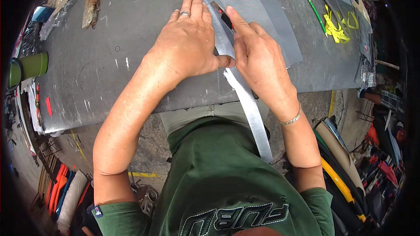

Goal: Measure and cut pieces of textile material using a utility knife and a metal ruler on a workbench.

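Ruler (pixel 224 46) overhanging the bench (pixel 109 61) at its near edge, beneath the left hand (pixel 186 46), fingers extended; right hand (pixel 260 57) gripping a cutter (pixel 225 19) (gray sheet (pixel 280 26) alongside).

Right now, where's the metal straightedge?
In the head view, the metal straightedge slants from top centre down past the near edge of the table, under the left hand; the right hand holds a knife along its right side.

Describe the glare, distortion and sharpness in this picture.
Head view: bright glare on the metal strip just past the table's near edge; head view: fisheye image rounded off by black corners; head view: right-rim clutter dim and soft, green pencil clearer.
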A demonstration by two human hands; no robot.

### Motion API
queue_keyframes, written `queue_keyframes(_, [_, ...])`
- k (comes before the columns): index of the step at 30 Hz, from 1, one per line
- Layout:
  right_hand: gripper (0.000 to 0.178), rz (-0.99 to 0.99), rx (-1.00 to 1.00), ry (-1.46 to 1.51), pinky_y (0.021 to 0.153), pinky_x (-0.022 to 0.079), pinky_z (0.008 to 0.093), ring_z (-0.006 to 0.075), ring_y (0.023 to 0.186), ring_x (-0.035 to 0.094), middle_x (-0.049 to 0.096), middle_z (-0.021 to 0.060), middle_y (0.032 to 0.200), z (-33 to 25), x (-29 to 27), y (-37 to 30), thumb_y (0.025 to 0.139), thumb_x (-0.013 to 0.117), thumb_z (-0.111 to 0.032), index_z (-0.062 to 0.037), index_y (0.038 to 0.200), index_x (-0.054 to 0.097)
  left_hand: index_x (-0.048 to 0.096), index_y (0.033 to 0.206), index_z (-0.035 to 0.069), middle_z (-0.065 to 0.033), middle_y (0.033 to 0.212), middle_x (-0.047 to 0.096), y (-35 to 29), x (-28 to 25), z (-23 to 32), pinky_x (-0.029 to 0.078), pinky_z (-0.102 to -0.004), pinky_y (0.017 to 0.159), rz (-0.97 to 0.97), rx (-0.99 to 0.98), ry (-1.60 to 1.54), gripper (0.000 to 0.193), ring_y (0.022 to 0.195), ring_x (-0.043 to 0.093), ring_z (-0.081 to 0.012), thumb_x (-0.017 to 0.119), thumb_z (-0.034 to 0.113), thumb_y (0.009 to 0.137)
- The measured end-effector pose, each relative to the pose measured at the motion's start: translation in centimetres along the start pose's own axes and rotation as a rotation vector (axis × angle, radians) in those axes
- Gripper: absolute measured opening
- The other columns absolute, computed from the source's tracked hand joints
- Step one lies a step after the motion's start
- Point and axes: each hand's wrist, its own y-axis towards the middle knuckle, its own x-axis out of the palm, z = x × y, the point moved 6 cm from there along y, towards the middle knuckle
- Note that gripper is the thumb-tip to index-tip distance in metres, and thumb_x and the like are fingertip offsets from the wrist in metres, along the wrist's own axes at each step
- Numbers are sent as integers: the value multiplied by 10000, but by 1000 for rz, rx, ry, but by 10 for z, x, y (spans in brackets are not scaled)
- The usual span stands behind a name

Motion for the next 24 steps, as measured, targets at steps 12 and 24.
queue_keyframes(12, [560,-41,-44,-5,740,578,497,424,808,682,647,210,938,-3,-4,4,890,637,-19,-45,1446,574,390,1456,-219,-390,1572,344,0,-1,-2,313,-492,1243,67,11,-23,1152,1515,322,-467,699,705,841])
queue_keyframes(24, [476,-110,-4,-41,847,528,486,426,922,661,689,222,1026,-7,-8,10,970,550,-19,-71,1442,588,348,1475,-211,-380,1563,364,-1,-4,2,339,-445,1244,46,-15,4,1139,1491,373,-455,800,580,792])
